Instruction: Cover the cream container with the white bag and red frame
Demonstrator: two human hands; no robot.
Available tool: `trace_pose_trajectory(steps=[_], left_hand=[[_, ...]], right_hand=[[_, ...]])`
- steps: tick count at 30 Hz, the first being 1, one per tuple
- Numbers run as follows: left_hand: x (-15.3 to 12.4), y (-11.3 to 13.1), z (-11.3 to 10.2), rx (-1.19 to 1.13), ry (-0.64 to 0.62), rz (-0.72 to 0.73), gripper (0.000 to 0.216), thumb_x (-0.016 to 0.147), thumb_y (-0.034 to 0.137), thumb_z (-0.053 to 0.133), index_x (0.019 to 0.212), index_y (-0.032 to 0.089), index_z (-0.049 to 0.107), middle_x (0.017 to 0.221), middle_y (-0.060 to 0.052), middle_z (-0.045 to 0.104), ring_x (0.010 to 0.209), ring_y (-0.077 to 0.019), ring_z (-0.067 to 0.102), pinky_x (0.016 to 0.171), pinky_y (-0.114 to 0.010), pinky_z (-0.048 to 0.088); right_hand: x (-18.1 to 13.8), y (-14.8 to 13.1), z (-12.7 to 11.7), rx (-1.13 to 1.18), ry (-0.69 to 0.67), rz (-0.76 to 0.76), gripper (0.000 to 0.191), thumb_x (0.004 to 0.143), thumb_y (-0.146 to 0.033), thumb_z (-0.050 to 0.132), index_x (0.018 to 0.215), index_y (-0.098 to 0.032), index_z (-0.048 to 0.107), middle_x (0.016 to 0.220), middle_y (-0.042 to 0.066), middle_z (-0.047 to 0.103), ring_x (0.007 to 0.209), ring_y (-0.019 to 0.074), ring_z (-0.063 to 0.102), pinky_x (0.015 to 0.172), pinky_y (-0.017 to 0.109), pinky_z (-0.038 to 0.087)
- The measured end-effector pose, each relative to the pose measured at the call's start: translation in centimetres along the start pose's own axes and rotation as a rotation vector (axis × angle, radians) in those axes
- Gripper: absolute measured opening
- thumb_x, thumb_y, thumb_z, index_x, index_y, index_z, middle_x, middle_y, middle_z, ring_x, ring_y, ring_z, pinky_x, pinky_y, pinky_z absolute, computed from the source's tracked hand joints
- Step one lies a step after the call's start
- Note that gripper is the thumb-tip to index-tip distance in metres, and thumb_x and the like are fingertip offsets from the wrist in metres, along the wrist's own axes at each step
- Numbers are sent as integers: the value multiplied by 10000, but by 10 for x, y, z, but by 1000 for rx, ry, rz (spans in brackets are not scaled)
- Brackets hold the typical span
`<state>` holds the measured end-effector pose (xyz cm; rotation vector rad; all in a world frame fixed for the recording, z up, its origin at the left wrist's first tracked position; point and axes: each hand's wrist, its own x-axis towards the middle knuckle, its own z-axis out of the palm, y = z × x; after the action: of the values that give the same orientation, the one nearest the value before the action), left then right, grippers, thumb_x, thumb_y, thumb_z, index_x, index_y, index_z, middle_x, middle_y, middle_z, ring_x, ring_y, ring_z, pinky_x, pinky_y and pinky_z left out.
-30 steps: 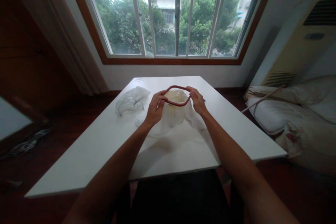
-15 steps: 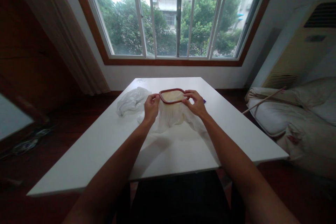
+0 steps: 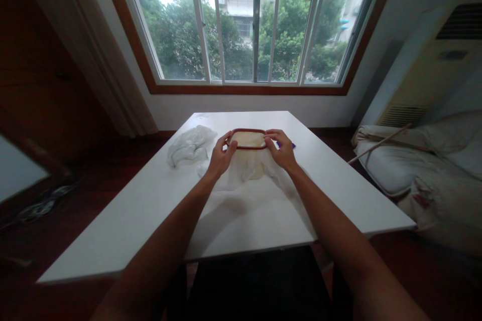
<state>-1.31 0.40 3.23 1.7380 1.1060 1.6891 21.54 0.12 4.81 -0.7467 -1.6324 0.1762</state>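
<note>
Between my two hands is an embroidery hoop [image 3: 248, 148], reddish-brown with rounded corners, raised above the table. Pale, sheer cloth [image 3: 246, 139] spans its inside, and loose white folds hang below it onto the tabletop. My left hand [image 3: 223, 153] grips the hoop's left end, thumb on the near side. At the right end, my right hand [image 3: 280, 148] pinches the rim between thumb and fingers. A small purple item [image 3: 290, 145] lies just beyond my right hand, partly hidden by it.
A crumpled clear plastic bag [image 3: 192, 143] lies on the white table [image 3: 150, 220] to the left. Beyond the table is a window [image 3: 248, 88]. Wrapped bundles [image 3: 399, 160] with a stick [image 3: 380, 144] across them stand at the right, beside a floor-standing air conditioner [image 3: 425, 65].
The hoop has turned slightly and shifted a little right. My left hand has moved right and wraps further round its end. More of the purple item shows.
</note>
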Motion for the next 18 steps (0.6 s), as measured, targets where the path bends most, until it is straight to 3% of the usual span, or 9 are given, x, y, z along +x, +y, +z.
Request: trace_pose_trajectory(steps=[6, 9, 14, 18], left_hand=[[1, -11, 0, -26, -11, 10, 705, 755, 656, 695, 1285, 203, 591, 1334, -166, 563, 1146, -281, 601, 866, -423, 580], [2, -10, -2, -22, -16, 33, 665, 796, 679, 634, 1246, 190, 615, 1308, -167, 568, 1062, -253, 632, 840, -401, 585], [1, -6, -2, -18, 15, 49, 641, 787, 706, 620, 1160, 185, 643, 1250, -148, 583, 964, -214, 642, 771, -350, 587], [-1, -5, 2, -5, 48, 47, 589, 766, 684, 662, 1098, 198, 635, 1238, -125, 573, 933, -188, 634, 739, -322, 583]], right_hand=[[0, 19, 3, 53, -68, 116, 499, 965, -615, 425, 1088, -240, 730, 1265, 102, 652, 1202, 222, 602, 1064, 429, 464], [1, 23, 6, 56, -64, 170, 565, 950, -666, 397, 1119, -238, 726, 1288, 103, 658, 1224, 229, 599, 1102, 439, 432], [2, 24, 8, 100, -40, 285, 697, 891, -763, 387, 1167, -206, 701, 1242, 125, 687, 1205, 266, 615, 1087, 461, 449], [0, 20, 3, 169, -180, 323, 811, 810, -786, 518, 1388, -217, 541, 1434, 143, 551, 1289, 301, 552, 1076, 475, 459]])
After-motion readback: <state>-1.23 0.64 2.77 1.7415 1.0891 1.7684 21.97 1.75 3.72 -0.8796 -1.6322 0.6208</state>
